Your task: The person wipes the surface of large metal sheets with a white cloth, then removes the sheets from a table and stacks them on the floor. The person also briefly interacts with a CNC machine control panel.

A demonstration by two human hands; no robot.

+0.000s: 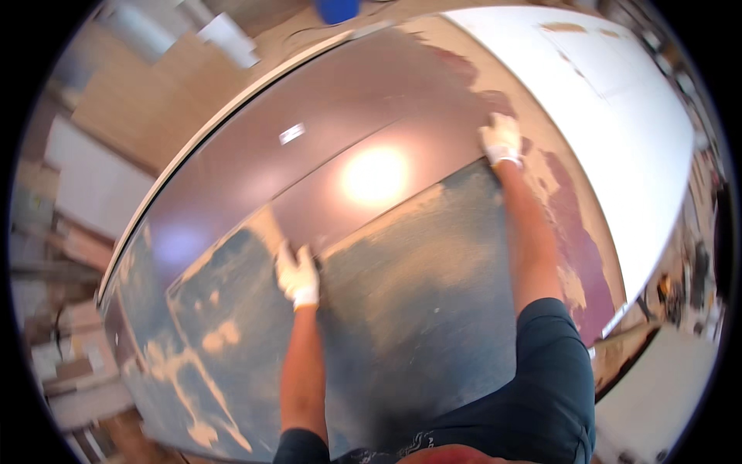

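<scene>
A glossy brown sheet (433, 147), narrow and bright with a reflected light, lies across the middle of a big worn work surface (417, 286). At its near left corner, my gloved left hand (297, 277) grips the edge, with thumb and fingers bent around it. My gloved right hand (502, 139) holds the right end of the same sheet, fingers over its edge. Beyond it lies a wider brown sheet (232, 170) with a small white label (292, 134); a straight dark line runs between the two. The undersides of both hands are hidden.
To the right, a large white panel (618, 139) borders the work surface, beside brown and maroon patches (576, 240). Boards and sheets (124, 108) stand at the far left. A blue container (337, 11) is at the top. Another pale panel (657, 394) lies lower right.
</scene>
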